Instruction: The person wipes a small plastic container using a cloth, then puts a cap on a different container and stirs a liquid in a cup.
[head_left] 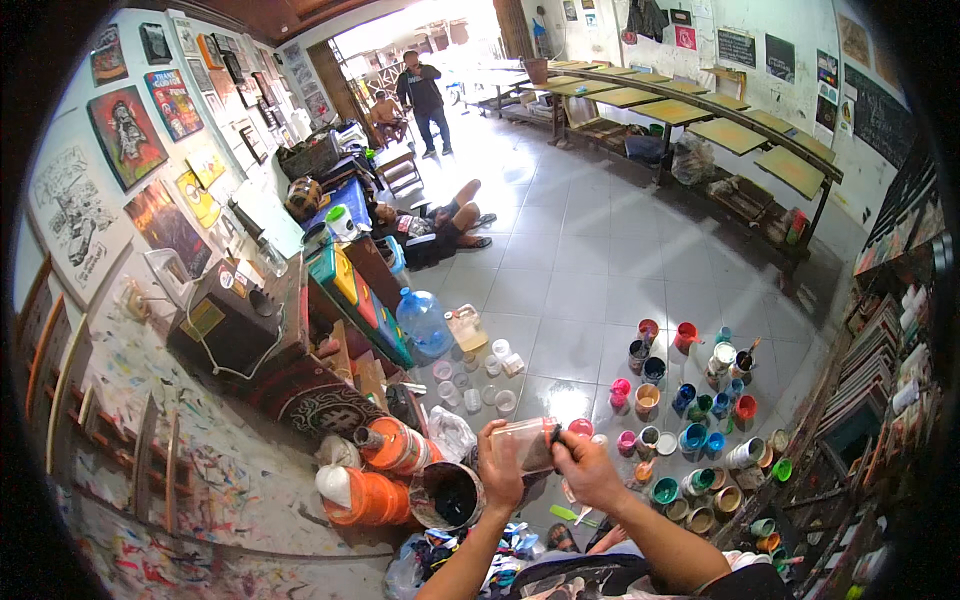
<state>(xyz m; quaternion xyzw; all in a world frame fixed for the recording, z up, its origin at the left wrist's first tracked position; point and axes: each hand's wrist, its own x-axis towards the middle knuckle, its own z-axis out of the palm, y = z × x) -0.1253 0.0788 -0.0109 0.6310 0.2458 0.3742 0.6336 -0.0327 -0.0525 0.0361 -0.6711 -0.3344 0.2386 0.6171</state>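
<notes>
My left hand [500,470] is wrapped round a clear plastic jar [527,445], which lies tilted on its side in front of me. At the jar's right end, the fingers of my right hand [588,468] are closed together on a small dark thing [557,433], too small to make out. Below and left of the jar stands a bucket [416,503] with dark contents. Beneath my forearms is a heap of crumpled coloured cloths [445,550]. A lime-green scraper-like tool [563,513] lies on the floor near my right wrist.
Several open paint pots [692,437] crowd the floor to the right. Orange buckets [365,497] stand at left, with a blue water bottle [424,322] beyond. One person [430,225] reclines on the floor; another [424,98] stands near the doorway. Long printing tables [725,134] line the far right.
</notes>
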